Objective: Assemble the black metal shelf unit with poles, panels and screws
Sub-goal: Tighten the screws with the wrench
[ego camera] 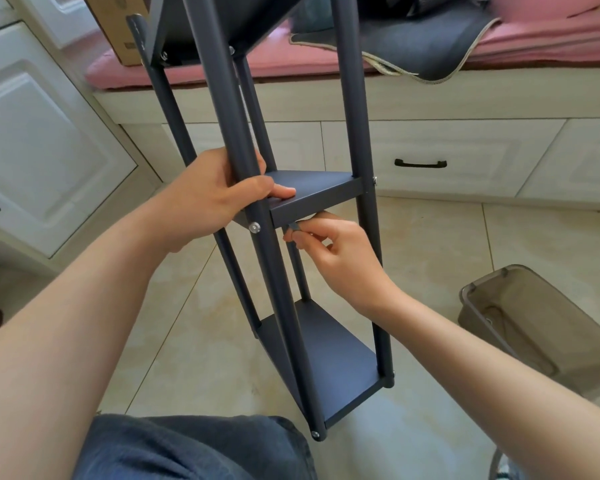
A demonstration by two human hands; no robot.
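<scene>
A tall black metal shelf unit [291,202] with round poles and flat rectangular panels was seen standing on the glossy beige tiled floor [430,271], close in front of the person's dark denim-clad knee [187,448]. The near-left round black pole [232,133] was gripped by the left hand [219,195], the fingers wrapped around it and the thumb laid flat on top of the middle black panel [312,192]. The right hand [336,251] was closed in a pinch on a small dark flat tool [293,226], held just under the front edge of that panel. A silver round-headed screw [255,227] was set in the pole just beside the panel's corner. The bottom black panel [336,355] was fixed between the poles lower down. A smoky translucent plastic bin [520,323] stood on the floor to the right. Behind the unit were a pink cushioned bench [291,64], a brown cardboard box [118,29] and a white drawer with a black handle [420,163]. No legible writing could be made out on the box.
</scene>
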